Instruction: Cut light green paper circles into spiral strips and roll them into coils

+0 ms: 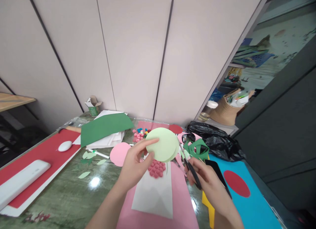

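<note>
My left hand pinches light green paper circles by their left edge, thumb in front; two layers show, slightly offset. In my right hand is a pair of scissors with black handles, its blades pointing up beside the right edge of the circles. Whether the blades touch the paper I cannot tell. Below the circles, a cluster of pink rolled paper flowers sits on a white sheet, which lies on pink paper.
Left are a pink circle, cut leaves, a green sheet and a white mouse on red paper. Right are green scraps, a black plastic bag and blue paper bearing a red circle.
</note>
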`<action>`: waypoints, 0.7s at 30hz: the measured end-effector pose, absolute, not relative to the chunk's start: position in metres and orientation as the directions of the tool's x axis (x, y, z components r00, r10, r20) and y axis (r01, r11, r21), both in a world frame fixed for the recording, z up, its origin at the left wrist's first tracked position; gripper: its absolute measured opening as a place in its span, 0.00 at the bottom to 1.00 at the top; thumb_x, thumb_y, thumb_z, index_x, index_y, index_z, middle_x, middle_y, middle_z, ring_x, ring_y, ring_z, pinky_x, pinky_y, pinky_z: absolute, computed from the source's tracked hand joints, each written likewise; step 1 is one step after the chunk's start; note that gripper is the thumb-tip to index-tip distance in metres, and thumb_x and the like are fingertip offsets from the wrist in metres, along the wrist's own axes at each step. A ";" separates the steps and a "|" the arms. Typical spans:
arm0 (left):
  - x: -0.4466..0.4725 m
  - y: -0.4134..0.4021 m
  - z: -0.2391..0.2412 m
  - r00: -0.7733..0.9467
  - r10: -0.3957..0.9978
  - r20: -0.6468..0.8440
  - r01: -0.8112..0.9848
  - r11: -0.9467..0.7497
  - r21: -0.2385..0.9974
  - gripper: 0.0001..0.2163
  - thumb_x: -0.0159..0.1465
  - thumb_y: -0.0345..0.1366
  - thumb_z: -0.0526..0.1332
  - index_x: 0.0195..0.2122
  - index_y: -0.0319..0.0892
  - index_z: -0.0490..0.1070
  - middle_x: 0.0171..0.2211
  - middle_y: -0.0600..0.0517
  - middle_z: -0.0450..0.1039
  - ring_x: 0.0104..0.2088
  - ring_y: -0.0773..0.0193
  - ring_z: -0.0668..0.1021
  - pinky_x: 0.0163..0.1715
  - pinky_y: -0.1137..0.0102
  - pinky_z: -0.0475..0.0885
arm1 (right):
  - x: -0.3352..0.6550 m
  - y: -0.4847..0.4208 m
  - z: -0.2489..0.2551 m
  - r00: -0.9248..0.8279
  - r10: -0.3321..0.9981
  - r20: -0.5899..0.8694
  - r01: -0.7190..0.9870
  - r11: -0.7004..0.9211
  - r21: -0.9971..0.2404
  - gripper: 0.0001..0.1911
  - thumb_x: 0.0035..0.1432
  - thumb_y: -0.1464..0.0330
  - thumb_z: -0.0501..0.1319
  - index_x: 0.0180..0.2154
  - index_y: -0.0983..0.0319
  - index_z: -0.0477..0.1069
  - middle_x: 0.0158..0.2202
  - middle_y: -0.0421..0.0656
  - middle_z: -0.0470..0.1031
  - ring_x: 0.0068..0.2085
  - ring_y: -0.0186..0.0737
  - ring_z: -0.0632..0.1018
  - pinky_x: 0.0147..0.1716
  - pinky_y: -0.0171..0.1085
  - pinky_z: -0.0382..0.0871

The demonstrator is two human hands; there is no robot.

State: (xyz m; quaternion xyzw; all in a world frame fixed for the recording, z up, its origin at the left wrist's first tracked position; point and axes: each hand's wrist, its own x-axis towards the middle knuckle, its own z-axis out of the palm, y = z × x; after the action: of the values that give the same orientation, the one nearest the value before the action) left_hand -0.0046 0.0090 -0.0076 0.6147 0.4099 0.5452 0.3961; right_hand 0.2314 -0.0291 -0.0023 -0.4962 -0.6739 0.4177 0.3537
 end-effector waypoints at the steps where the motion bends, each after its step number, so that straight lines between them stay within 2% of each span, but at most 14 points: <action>1: -0.005 0.009 -0.008 0.075 0.937 0.343 0.076 -0.348 0.934 0.15 0.62 0.30 0.59 0.48 0.50 0.75 0.48 0.48 0.72 0.34 0.66 0.70 0.33 0.72 0.67 | 0.232 -0.029 -0.002 -0.259 0.964 0.067 0.367 0.162 -0.916 0.11 0.63 0.69 0.48 0.26 0.59 0.54 0.21 0.35 0.60 0.25 0.33 0.62 0.26 0.34 0.53; 8: -0.005 0.008 -0.007 0.102 0.939 0.330 0.095 -0.339 0.936 0.15 0.62 0.29 0.58 0.47 0.51 0.75 0.49 0.50 0.73 0.37 0.64 0.70 0.34 0.72 0.66 | 0.231 -0.027 -0.001 -0.252 0.966 0.051 0.399 0.152 -0.904 0.10 0.63 0.70 0.47 0.27 0.59 0.54 0.21 0.34 0.58 0.24 0.33 0.60 0.25 0.34 0.52; 13: -0.006 0.009 -0.007 0.094 0.939 0.330 0.113 -0.339 0.934 0.15 0.62 0.29 0.58 0.47 0.51 0.75 0.48 0.50 0.73 0.36 0.64 0.70 0.34 0.72 0.66 | 0.231 -0.027 -0.002 -0.242 0.969 0.041 0.429 0.145 -0.892 0.10 0.63 0.69 0.47 0.27 0.59 0.54 0.21 0.34 0.57 0.24 0.33 0.59 0.25 0.34 0.51; 21: -0.005 0.012 -0.008 0.100 0.938 0.331 0.161 -0.344 0.925 0.16 0.62 0.29 0.57 0.48 0.53 0.74 0.48 0.51 0.73 0.39 0.63 0.72 0.35 0.72 0.66 | 0.236 -0.025 -0.005 -0.233 0.971 0.055 0.520 0.172 -0.836 0.12 0.64 0.65 0.49 0.27 0.59 0.53 0.21 0.34 0.56 0.25 0.34 0.57 0.25 0.34 0.50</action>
State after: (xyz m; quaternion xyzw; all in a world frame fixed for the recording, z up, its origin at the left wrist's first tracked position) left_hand -0.0051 0.0116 -0.0084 0.6380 0.4306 0.5146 0.3778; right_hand 0.2361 -0.0250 -0.0055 -0.5340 -0.6982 0.3589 0.3139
